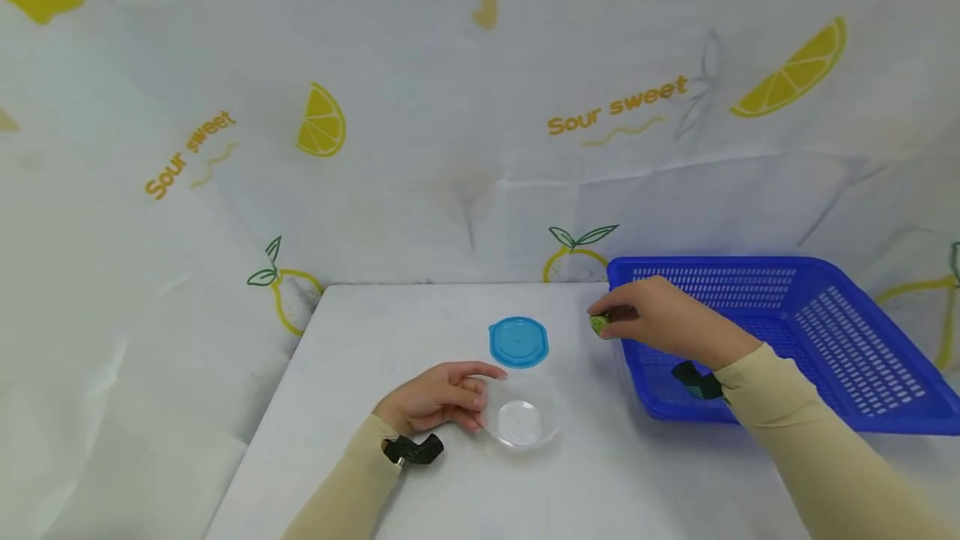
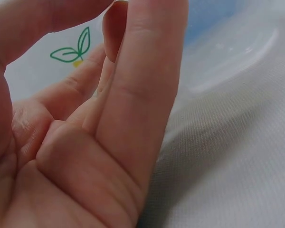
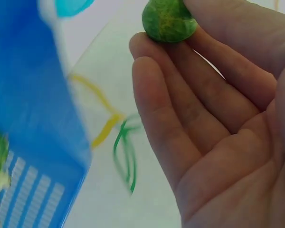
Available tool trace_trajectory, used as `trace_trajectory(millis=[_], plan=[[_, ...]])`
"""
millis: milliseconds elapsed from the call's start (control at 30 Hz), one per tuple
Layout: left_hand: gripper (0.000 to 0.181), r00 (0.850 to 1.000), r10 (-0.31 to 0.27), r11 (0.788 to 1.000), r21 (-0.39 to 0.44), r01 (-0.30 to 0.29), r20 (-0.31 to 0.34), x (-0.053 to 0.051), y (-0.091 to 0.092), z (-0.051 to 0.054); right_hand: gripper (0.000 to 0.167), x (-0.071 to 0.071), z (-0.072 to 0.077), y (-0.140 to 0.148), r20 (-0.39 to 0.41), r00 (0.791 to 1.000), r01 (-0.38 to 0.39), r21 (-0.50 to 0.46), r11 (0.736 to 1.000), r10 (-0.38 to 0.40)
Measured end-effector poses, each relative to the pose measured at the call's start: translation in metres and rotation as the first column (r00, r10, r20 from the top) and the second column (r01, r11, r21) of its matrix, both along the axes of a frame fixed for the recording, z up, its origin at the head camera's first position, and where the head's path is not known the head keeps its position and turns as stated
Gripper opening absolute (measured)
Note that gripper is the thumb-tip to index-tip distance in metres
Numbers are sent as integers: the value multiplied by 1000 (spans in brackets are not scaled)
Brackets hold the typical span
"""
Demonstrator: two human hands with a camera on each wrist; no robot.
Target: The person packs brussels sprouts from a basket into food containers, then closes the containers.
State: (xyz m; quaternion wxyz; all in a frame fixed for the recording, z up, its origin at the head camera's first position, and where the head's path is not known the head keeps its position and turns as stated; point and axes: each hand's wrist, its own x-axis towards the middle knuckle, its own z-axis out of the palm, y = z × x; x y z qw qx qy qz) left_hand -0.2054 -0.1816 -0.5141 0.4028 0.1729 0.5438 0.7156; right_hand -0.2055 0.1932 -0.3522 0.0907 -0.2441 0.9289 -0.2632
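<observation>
Table (image 1: 420,323) covered in white, pale lemon-print backdrop (image 1: 420,107) behind it. On my feed the blue basket (image 1: 862,344) stands at right, the blue lid (image 1: 519,342) lies flat just beyond the clear bowl (image 1: 522,430). Left hand (image 1: 442,397) low, reaching inward; fingers part-spread, loosely bent, resting against the bowl's left side. Right hand (image 1: 671,319) raised, reaching left across the basket. Grip: narrow; I see thumb and fingertips pinching a small round green vegetable (image 3: 168,21) near the basket's left rim.
</observation>
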Motion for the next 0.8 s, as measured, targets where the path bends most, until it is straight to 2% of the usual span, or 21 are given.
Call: trace_trajectory(millis=[167, 400, 633, 800], plan=[[58, 1000, -8, 1000, -1, 8, 14, -1, 1, -1, 27, 8, -12, -37, -37, 996, -86, -19, 996, 85], [58, 1000, -8, 1000, -1, 8, 20, -3, -1, -1, 22, 25, -29, -74, -94, 978, -189, -34, 981, 185], [61, 999, -13, 1000, 7, 13, 42, -2, -1, -2, 24, 40, -54, -102, -42, 976, -214, -37, 976, 213], [60, 1000, -11, 1000, 3, 11, 29, -2, -1, -1, 22, 43, -65, -111, -26, 975, -223, -43, 974, 222]])
